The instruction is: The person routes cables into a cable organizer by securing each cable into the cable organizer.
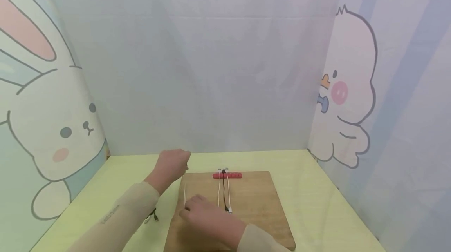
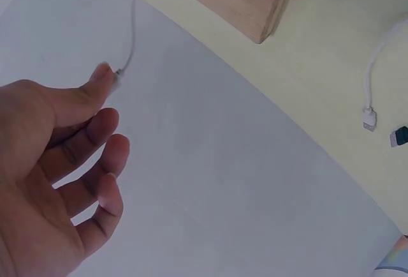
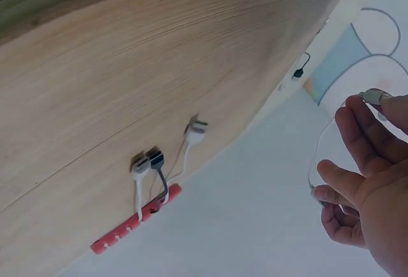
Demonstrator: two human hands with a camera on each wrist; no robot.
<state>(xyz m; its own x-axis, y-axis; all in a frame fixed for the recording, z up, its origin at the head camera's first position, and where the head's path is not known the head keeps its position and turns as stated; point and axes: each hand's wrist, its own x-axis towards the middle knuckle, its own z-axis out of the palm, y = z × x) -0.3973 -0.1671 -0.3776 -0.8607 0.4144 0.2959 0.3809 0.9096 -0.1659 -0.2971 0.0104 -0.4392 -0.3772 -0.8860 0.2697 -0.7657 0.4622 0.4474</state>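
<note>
Cream sleeve (image 1: 258,240) closest to me, and the right hand (image 1: 209,216) sticks out of it over the left part of the wooden board (image 1: 253,209). From my end of the feed I've got it pinching one plug of a thin white cable (image 1: 184,194) between fingertips and thumb. Off to the left on the yellow desk (image 1: 317,209) there's a loose white plug (image 2: 369,119) and a black plug (image 2: 400,137), partly tucked behind the left sleeve in the head view.

The held cable is in the air near the board's left edge, strung between both hands with a bit of slack. Looks super light and floppy to me, so I wouldn't expect the cord to hold any shape. I'd grab the plugs: they look stiff, maybe a bit slick, and tugging on the thin cord could stress the joint.

Further out, the left hand (image 1: 170,166) is by the board's far left corner, thumb and forefinger nipping the other end, remaining fingers loosely bent.

Along the board's far edge sits a red cable holder (image 1: 235,175) carrying a black cable (image 1: 224,193) between two white ones, tails pointing my way. Behind it all hangs a grey sheet (image 1: 211,87).
</note>
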